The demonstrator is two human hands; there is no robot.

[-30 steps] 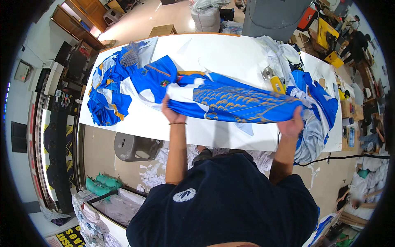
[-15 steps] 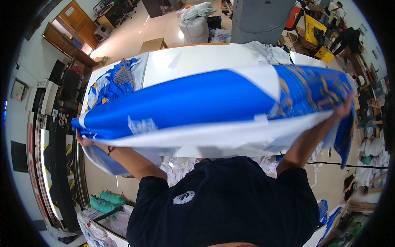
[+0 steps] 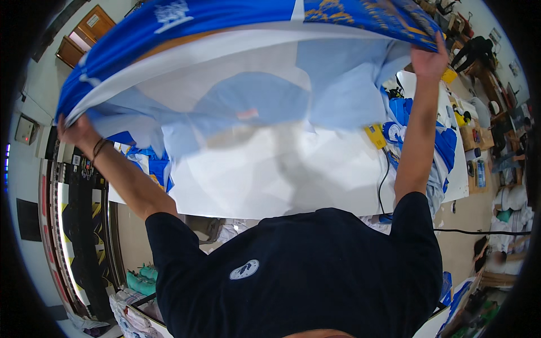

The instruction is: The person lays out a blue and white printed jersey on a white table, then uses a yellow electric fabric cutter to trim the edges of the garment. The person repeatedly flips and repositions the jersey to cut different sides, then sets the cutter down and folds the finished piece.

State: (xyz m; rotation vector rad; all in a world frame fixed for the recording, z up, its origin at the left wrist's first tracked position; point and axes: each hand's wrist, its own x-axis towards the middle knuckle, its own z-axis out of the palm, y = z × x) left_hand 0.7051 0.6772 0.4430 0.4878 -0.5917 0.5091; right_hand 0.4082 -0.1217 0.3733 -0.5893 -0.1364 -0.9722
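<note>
A blue and white jersey spreads across the upper frame, lifted above the white table. The left hand grips its edge at the left; the right hand grips it at the upper right. A yellow tool lies on the table at right.

A blue-and-white garment with gold patterning at one end — spread wide, raised in the air above the white tabletop, its pale inner side facing down.
</note>
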